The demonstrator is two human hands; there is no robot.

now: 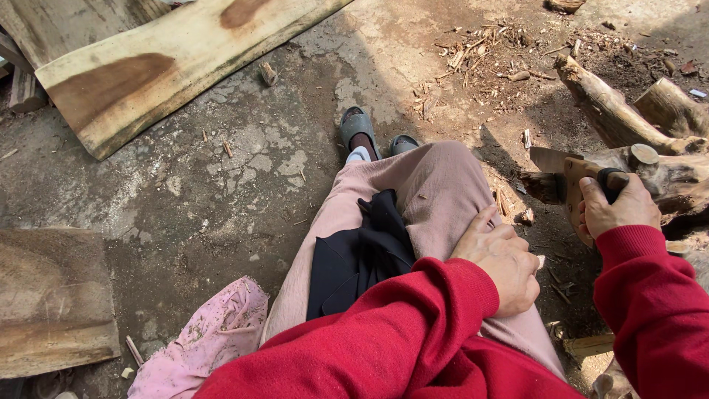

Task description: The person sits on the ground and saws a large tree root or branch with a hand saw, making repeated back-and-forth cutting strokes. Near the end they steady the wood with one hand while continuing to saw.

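Holding a hatchet [572, 188] in my right hand [619, 207], I keep that grip closed around its wooden handle, with the dark blade pointing left and resting against the gnarled log [665, 166] at my right side. My left hand [504, 262] lies on my thigh with the fingers curled loosely inward; it appears to clamp on nothing, though the palm side is hidden. Judging from the scene, the chopping work is partly done: wood chips [480, 52] and splinters lie scattered over the ground ahead and around the log, yet the log itself remains largely whole, and a second branch section [605, 107] lies just behind it, uncut as far as I can tell. The blade is not raised, so no stroke is in progress at this moment. A long plank [162, 74] lies well apart on the concrete floor [221, 199] to the left, and a pink cloth [210, 340] lies beside my leg.
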